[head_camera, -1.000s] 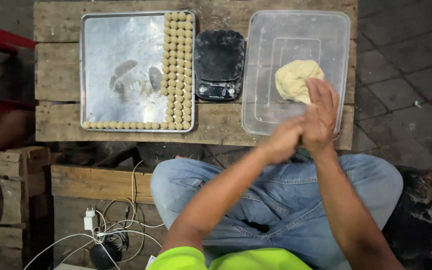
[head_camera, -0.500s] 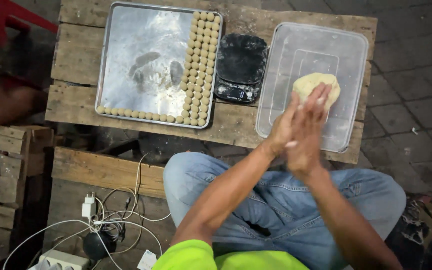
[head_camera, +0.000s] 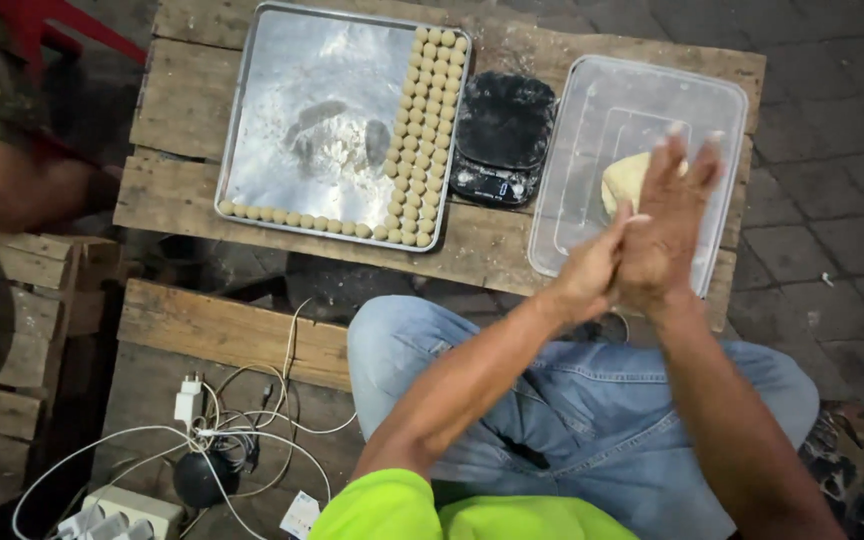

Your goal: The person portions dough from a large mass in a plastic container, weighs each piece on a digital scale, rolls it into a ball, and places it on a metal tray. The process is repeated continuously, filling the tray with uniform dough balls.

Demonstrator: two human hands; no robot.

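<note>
2 hands pressed tog.: left hand [head_camera: 592, 270] | right hand [head_camera: 667, 230] | over dough tub [head_camera: 592, 110]

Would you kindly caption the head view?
Left hand and right hand pressed together above a dough lump in a clear tub.
</note>
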